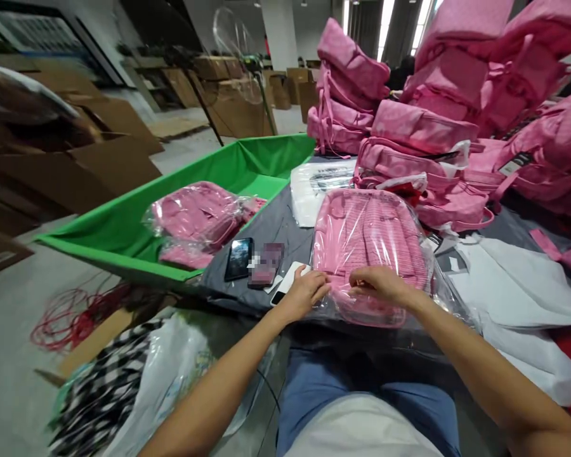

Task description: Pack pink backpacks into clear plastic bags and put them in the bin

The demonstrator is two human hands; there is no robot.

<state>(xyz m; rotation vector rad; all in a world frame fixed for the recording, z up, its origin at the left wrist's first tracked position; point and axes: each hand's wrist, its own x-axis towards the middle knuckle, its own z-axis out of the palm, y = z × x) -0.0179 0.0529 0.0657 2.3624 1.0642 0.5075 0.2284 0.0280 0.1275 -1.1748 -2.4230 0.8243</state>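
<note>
both hands, left hand [306, 293] and right hand [385, 285], grip a clear bag [409, 320] holding a pink backpack [368, 244] on the grey worktop [271, 222]; left of them, a green bin [124, 222] holds bagged backpacks [195, 216].

Grey table [271, 222], bagged pink backpack [368, 244], black phone [238, 259], white bags [314, 184], heaped pink backpacks [423, 127], white sheet [514, 285]

**What the view hides or cuts off**

The object [265, 264] beside the black phone [238, 259] is pixelated beyond telling. The near edge of the bagged pink backpack [368, 247] lies under the left hand [305, 292] and right hand [383, 284] (fingertips tucked from sight). The pink backpack pile [461, 95] runs off the top and right edges. Left-side cardboard boxes [76, 158] are motion-blurred.
</note>
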